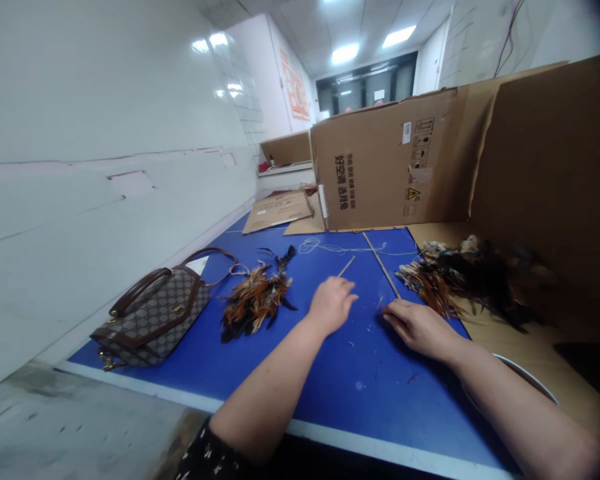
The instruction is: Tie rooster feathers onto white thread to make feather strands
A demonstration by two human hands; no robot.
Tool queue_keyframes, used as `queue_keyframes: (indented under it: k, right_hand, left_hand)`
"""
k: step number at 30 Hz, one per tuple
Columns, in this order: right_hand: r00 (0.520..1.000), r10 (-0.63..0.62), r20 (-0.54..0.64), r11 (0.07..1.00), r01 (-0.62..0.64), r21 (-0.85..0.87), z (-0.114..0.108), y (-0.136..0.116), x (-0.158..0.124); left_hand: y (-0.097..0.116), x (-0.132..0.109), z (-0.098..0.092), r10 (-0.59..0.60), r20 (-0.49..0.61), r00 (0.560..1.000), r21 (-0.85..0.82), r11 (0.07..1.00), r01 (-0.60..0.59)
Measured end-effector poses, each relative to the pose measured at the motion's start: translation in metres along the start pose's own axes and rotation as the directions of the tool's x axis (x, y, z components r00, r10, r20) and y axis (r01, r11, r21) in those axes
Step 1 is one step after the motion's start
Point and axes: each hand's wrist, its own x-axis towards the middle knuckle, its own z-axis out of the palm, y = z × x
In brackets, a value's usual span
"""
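1. Left hand (333,303): resting on the blue tabletop (290,373), fingers curling in close together. Their tips are pointing up-table at the near end of a short thin pale stick (346,267). It cannot be told whether they are touching or pinching that end.

2. Short thin pale stick: lying flat just beyond the left hand, with its long axis running diagonally away and to the right. The left hand is clearly the nearer of the 2.

3. Right hand (417,327): lying palm down and flat, fingers stretching leftward side by side, gripping nothing.

4. Long thin wooden rod (381,265): lying flat, its long axis slanting from the brown cardboard box (380,173) down toward the right hand. Its near end is stopping just above the right hand's knuckles.

5. Loose heap of orange, brown and black feathers (257,297): sitting near the left hand, on its left.

6. Larger heap of dark and tan feathers (470,277): spreading over cardboard just beyond the right hand.

7. Brown checked handbag with leather handle (155,313): lying well apart, at the table's left edge.
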Motion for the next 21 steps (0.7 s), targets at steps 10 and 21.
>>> queue_keyframes:
  k: [10, 21]
  right_hand:
    - [0.999, -0.037, 0.016, 0.999, 0.037, 0.037, -0.002, 0.0, 0.001]
    - [0.999, -0.031, 0.033, 0.999, 0.032, -0.012, 0.001, 0.0, 0.0]
  left_hand:
    - [-0.049, 0.002, -0.016, -0.511, 0.251, 0.822, 0.129, 0.86, 0.494]
    - [-0.03, 0.006, -0.018, -0.513, 0.343, 0.787, -0.359, 0.703, 0.614]
